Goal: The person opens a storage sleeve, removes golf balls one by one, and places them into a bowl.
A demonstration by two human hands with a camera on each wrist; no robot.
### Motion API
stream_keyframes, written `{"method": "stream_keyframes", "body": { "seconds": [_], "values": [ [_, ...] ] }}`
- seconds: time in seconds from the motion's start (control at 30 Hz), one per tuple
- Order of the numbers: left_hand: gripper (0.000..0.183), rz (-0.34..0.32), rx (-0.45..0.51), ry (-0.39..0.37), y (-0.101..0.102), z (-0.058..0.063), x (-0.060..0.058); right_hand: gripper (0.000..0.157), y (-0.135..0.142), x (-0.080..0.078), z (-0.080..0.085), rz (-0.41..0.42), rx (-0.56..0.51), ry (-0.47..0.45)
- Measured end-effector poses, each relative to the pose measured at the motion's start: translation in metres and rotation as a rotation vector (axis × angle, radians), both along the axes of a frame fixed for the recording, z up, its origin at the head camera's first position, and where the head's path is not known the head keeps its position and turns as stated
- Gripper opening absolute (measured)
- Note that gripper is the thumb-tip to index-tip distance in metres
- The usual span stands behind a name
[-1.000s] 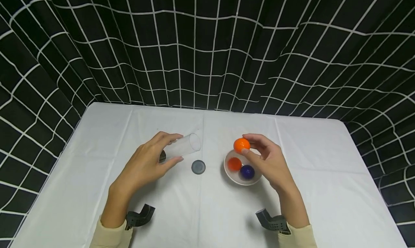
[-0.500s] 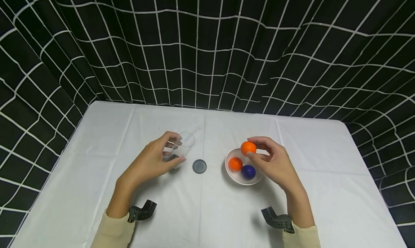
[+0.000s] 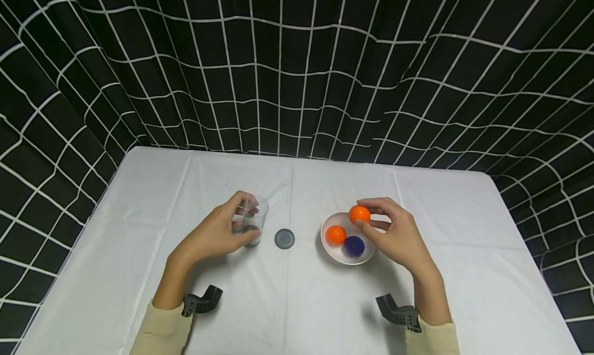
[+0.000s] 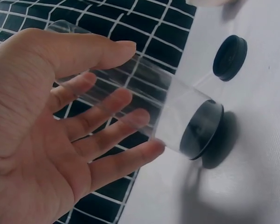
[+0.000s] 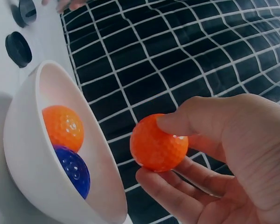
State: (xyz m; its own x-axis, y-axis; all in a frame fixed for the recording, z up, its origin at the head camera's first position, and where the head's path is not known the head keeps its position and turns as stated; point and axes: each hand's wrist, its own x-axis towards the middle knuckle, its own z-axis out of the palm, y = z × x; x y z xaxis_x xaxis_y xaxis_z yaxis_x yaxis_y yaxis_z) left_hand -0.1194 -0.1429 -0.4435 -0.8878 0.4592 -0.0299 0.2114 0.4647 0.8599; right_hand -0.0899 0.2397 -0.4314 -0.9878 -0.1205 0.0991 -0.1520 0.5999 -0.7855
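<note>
My left hand (image 3: pixel 211 232) grips a clear plastic tube (image 3: pixel 256 216) with a dark base, thumb on one side and fingers on the other. The tube stands nearly upright, its open rim at the top; its dark base (image 4: pixel 203 129) is at the tabletop, and I cannot tell whether it touches. Between thumb and fingertips my right hand (image 3: pixel 396 236) pinches an orange golf ball (image 5: pixel 158 142), held just above the far right rim of a white bowl (image 3: pixel 328 252). Inside the bowl lie another orange golf ball (image 3: pixel 335 235) and a dark blue one (image 3: pixel 354 246).
A round dark grey cap (image 3: pixel 284 238) lies on the white-covered table (image 3: pixel 287 303) between the tube and the bowl. Behind the table hangs a black curtain (image 3: pixel 287 77) with a white grid.
The clear tube has gone from tilted to nearly upright and lower in my left hand. My right hand has shifted slightly right with the orange golf ball.
</note>
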Motion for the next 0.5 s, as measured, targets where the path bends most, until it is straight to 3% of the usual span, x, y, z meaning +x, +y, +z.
{"method": "stream_keyframes", "body": {
  "seconds": [0.27,0.5],
  "values": [
    [0.047,-0.045,0.007,-0.055,-0.0035,-0.0053,-0.0006,0.037,-0.0003,-0.0008,-0.0041,0.044,0.087,0.028],
    [0.047,-0.041,0.026,-0.079,-0.004,-0.007,-0.001,0.035,-0.002,0.0011,-0.0011,0.074,0.12,0.082]
  ]
}}
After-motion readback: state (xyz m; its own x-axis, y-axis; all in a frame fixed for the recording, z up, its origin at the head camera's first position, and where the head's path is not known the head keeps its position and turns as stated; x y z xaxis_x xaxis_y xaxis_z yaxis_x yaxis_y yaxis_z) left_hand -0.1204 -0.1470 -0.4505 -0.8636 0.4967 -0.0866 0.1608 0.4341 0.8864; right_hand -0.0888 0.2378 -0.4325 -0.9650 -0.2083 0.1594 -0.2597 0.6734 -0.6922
